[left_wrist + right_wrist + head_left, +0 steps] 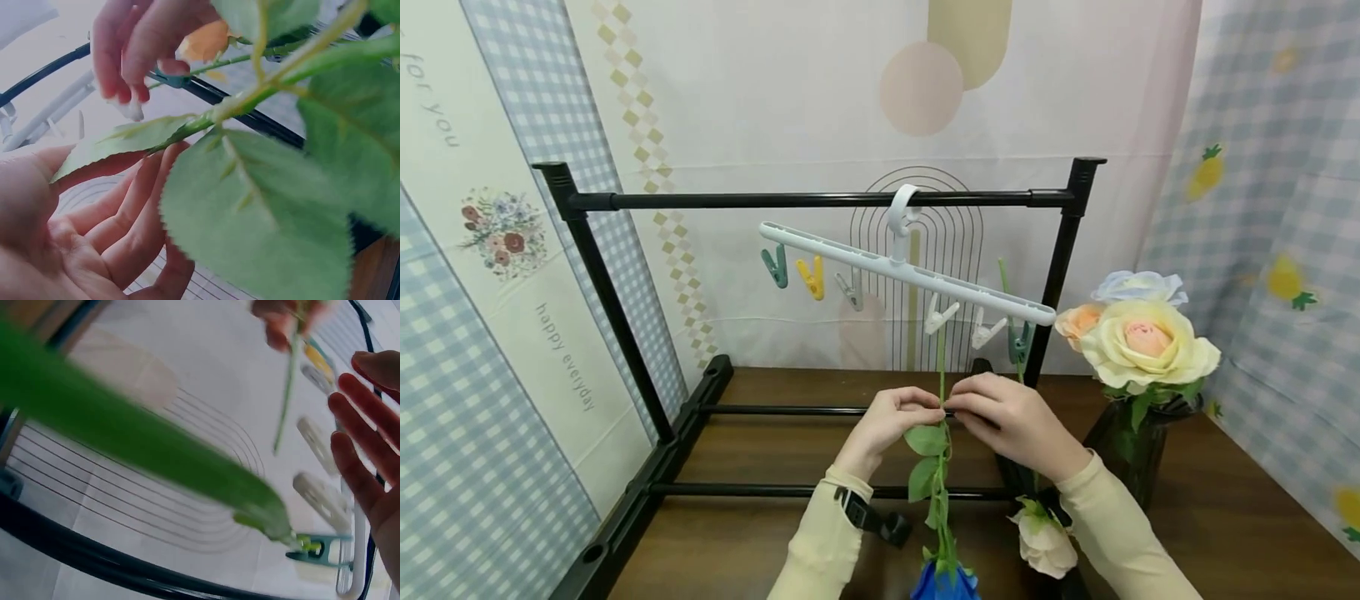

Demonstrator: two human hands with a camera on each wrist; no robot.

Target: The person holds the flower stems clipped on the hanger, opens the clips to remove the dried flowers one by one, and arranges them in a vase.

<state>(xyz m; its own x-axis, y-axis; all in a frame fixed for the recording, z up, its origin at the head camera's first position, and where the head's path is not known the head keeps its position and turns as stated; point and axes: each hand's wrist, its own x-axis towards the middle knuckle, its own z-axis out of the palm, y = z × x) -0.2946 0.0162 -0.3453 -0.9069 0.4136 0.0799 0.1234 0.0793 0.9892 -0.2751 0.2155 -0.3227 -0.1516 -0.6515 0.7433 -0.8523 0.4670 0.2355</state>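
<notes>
A blue rose (946, 583) hangs head down, its green leafy stem (942, 375) rising toward a white clip (942, 315) on the hanger. My left hand (883, 425) pinches that stem above the leaves; in the left wrist view, large leaves (250, 212) partly cover the left fingers. Beside the stem is my right hand (1011, 417). The right wrist view shows the right hand (378, 444) with fingers apart, holding nothing, near the white clips (319, 444). A pale rose (1045, 542) hangs upside down from a dark green clip (1019, 342) at the hanger's right end.
The white hanger (850, 258) tilts down rightward on a black rack (737, 201). Green (775, 267), yellow (810, 279) and grey (850, 289) clips hang at its left. A dark vase (1138, 454) with several roses (1146, 337) stands right on the wooden table (760, 542).
</notes>
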